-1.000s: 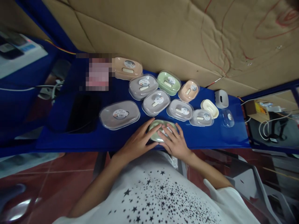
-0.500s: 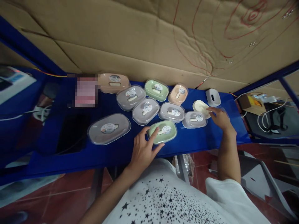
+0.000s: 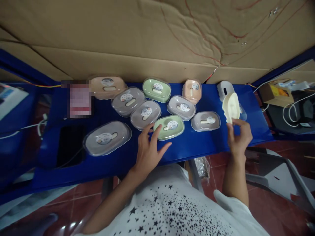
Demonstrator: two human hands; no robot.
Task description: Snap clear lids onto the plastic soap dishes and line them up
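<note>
My right hand (image 3: 240, 137) pinches the lower end of a cream oval tray (image 3: 232, 106), lifted and tilted on edge above the table's right part. Behind the tray lies a grey dish (image 3: 224, 88) with a dark slot, and a clear lid (image 3: 243, 113) shows partly beside it. My left hand (image 3: 150, 146) is open, fingers spread, with its fingertips at the left end of a green lidded box (image 3: 169, 127); I cannot tell whether they press on it. Nearby sit grey lidded boxes (image 3: 206, 122) with round labels, and a peach one (image 3: 192, 91).
More lidded boxes stand at the left and back, including a large grey one (image 3: 107, 139) and another green one (image 3: 157, 90). A black phone-like slab (image 3: 70, 144) lies at left on the blue table (image 3: 118, 164). A cardboard wall (image 3: 110, 62) rises behind.
My right hand has picked up the cream tray from the table and tipped it upright. My left hand stays spread by the green box. The camera view has shifted slightly.
</note>
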